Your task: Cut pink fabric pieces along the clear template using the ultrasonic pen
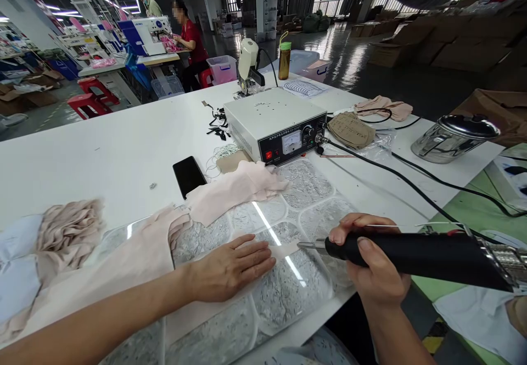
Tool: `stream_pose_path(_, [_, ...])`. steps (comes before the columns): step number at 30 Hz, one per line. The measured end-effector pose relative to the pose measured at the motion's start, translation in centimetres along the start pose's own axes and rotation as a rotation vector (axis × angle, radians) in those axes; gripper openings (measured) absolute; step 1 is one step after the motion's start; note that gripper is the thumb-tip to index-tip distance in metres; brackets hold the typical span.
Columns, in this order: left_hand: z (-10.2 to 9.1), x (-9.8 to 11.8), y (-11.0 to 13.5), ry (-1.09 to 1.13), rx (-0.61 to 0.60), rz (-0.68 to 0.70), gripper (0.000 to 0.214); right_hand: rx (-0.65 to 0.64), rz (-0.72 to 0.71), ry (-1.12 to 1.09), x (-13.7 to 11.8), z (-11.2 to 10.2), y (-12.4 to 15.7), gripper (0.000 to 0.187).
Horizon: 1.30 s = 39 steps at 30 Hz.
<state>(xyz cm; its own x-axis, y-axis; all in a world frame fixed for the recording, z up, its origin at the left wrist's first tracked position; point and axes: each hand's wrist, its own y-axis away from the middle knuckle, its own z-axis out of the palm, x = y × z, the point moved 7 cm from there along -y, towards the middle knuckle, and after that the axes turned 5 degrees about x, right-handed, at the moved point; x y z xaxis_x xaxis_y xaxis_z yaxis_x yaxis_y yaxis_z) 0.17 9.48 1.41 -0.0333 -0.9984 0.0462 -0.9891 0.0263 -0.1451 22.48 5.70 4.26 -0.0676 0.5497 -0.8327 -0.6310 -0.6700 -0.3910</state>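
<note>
My left hand [230,266] lies flat, fingers stretched out, pressing a pale pink fabric strip [284,251] onto a clear glass plate [313,211] over a silvery pad. My right hand [373,269] is wrapped round a black handheld cutting tool [415,255]. Its metal tip [307,246] touches the end of the strip just beyond my left fingertips. A black cable [395,175] runs from the tool's side to a white control box [275,123] with a dial and knobs.
More pink fabric [236,186] and a bunched stack [68,228] lie at left. A black phone [188,174], a steel pot [455,134], a green-capped bottle [284,57] and cut scraps [218,123] sit on the white table. A person in red works far behind.
</note>
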Motion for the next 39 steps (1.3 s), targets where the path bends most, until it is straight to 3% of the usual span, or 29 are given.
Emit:
stream_pose_path(6, [-0.65,-0.15,-0.78,-0.005,0.077,0.025,0.034,0.002,0.021,-0.023,0.05,0.19,-0.04,0.011])
stream_pose_path(21, [0.17,-0.37,0.0,-0.051,0.015,0.13,0.035,0.005,0.044,-0.009,0.42,-0.37,-0.01,0.01])
stream_pose_path(39, [-0.39,-0.5,-0.58,0.03,0.035,0.084,0.037,0.032,0.058,-0.009,0.44,-0.46,-0.05,0.011])
